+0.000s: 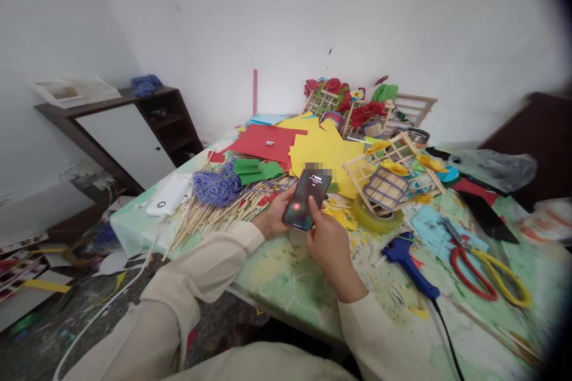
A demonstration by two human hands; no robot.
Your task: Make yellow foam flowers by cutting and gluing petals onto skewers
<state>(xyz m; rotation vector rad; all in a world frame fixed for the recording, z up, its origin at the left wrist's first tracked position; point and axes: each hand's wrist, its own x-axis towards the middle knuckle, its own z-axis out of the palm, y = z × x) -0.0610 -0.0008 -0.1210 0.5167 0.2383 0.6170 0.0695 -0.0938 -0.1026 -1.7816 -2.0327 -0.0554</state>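
Clasped in the left hand (277,212), that's a dark phone (302,205), gripped along its left side and lower end, and held up over the near side of the table (290,286). Right hand (330,244) alongside, fingers mostly curled, one digit reaching across the screen; whether it presses the glass or just hovers, I can't tell, nor whether this hand bears any of the weight.

Look at the line of it! Long axis running away from the body, top end leaning slightly right towards the yellow paper (328,143), lower end back towards the wearer, screen tipped up to face them. On the left, blue yarn (217,183) over a spread of thin sticks (210,223); on the right, a roll of tape (375,220) partly under a stick frame (393,169).

Now, what's out of sight: a pixelated patch covers the top edge of the phone, its back is turned away, and most of the left fingers are tucked behind. Over on the far right, a white container (549,220) is smeared and cut off by the border.

And the writing? Pale Chinese characters near the top of the screen, smaller lines beneath, too tiny to read surely; a round red button glows lower left. One dark round mark on the white device (168,195), illegible.
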